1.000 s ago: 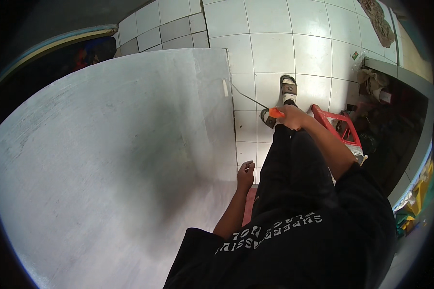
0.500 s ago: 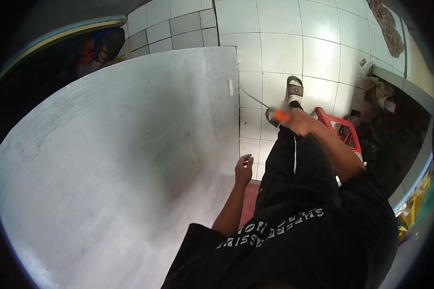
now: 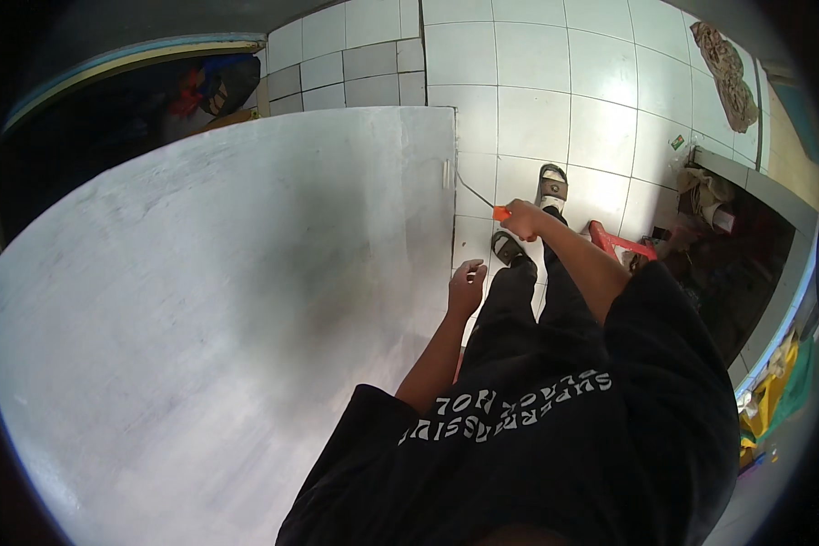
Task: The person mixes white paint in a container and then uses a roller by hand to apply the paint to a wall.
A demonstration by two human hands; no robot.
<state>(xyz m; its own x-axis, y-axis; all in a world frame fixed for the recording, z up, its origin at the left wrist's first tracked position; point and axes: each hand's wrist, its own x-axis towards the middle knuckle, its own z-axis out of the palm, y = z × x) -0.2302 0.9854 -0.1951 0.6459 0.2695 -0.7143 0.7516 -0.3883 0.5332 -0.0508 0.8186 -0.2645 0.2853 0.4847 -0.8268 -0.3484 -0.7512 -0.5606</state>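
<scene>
My right hand (image 3: 524, 220) is closed round the orange handle (image 3: 501, 213) of a small paint roller. The roller's thin bent wire runs up and left to a narrow white roller head (image 3: 446, 174), which lies against the pale grey-white wall (image 3: 182, 273) close to its right vertical edge. My left hand (image 3: 466, 288) hangs near the same wall, lower down, with its fingers loosely curled, a gap beside the thumb and nothing seen in it. Whether it touches the wall I cannot tell.
My sandalled feet stand on white floor tiles (image 3: 601, 55). Beside my right leg is a red plastic stool (image 3: 617, 244), partly hidden by my arm. A brown crumpled cloth (image 3: 726, 77) lies at the far right. Cluttered items fill a dark recess (image 3: 737, 264) on the right.
My right hand has shifted left towards the wall, and the roller head is now closer to the wall's edge. My left hand has risen a little. The whole view has tilted slightly.
</scene>
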